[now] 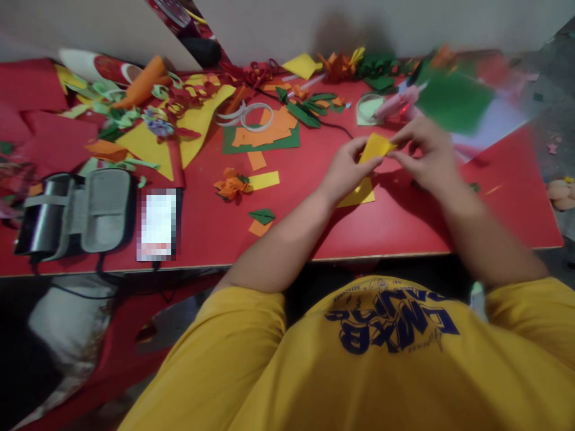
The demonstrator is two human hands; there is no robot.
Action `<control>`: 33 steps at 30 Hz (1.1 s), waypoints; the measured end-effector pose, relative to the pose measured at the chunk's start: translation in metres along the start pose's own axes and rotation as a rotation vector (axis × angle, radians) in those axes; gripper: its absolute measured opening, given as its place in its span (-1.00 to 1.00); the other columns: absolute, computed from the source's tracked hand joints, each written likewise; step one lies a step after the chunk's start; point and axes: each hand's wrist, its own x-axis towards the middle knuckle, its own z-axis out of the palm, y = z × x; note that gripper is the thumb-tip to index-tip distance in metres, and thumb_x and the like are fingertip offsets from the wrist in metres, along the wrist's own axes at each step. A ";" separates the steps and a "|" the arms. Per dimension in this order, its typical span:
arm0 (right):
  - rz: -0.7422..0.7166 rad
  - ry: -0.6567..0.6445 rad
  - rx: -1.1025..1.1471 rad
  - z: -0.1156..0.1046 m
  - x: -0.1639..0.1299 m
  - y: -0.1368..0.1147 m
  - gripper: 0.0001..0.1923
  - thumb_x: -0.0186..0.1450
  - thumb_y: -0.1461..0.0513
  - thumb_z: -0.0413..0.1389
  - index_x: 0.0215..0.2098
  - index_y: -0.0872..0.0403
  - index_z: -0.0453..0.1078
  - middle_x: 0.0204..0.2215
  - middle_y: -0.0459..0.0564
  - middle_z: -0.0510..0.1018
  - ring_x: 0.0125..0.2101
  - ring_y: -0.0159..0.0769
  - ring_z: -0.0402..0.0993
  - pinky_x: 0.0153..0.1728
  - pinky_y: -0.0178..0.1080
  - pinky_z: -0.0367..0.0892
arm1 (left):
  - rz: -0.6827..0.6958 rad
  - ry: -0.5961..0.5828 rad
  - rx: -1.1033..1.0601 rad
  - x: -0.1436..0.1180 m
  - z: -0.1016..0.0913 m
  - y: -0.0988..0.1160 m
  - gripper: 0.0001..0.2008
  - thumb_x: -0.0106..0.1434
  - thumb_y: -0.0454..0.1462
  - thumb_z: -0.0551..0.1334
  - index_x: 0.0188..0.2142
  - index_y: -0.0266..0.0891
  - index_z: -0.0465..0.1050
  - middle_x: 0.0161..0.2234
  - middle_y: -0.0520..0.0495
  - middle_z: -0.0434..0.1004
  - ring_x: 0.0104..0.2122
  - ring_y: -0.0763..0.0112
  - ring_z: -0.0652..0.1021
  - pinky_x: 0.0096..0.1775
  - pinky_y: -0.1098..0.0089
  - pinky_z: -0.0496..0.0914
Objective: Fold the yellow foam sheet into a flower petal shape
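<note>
Left hand (pixel 344 170) and right hand (pixel 424 152) both pinch a folded yellow paper (pixel 376 146) above the red bench (pixel 404 221), yellow sheet (pixel 362 194) beneath, orange paper flower (pixel 230 183) lying well to their left.

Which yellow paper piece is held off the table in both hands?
The small folded yellow piece, pinched between the left hand and right hand. The yellow strip and the sheet under the hands lie flat on the table.

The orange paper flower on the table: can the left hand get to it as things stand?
Probably yes. The orange paper flower lies on bare red table beside the left hand; nothing stands between, though that hand holds the yellow paper.
</note>
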 end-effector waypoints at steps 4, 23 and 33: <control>-0.022 0.002 0.029 0.000 -0.001 0.000 -0.86 0.44 0.03 0.51 -0.11 -0.21 0.70 -0.05 0.01 0.80 -0.14 -0.01 0.72 -0.16 0.13 0.70 | -0.025 0.001 -0.032 0.001 0.000 -0.002 -0.55 0.51 0.05 0.56 0.25 -0.05 0.70 0.18 -0.19 0.83 0.11 0.06 0.79 -0.02 0.17 0.75; -0.071 0.201 -0.099 0.030 -0.011 0.030 -0.82 0.47 0.03 0.44 -0.11 -0.15 0.59 -0.16 0.02 0.72 -0.09 0.07 0.72 -0.01 0.22 0.75 | 0.122 0.060 0.099 0.000 0.006 -0.004 -0.59 0.50 0.02 0.56 0.17 -0.15 0.76 0.13 -0.20 0.88 0.13 0.10 0.81 0.22 0.17 0.66; -0.234 0.189 -0.329 0.020 -0.012 0.019 -0.90 0.58 -0.03 0.36 -0.04 -0.28 0.60 -0.03 0.07 0.71 0.06 0.17 0.58 0.25 0.38 0.57 | 0.068 0.043 -0.001 -0.002 0.008 0.003 -0.60 0.50 0.05 0.56 0.12 -0.16 0.76 0.09 -0.19 0.90 0.04 0.21 0.82 0.08 0.29 0.68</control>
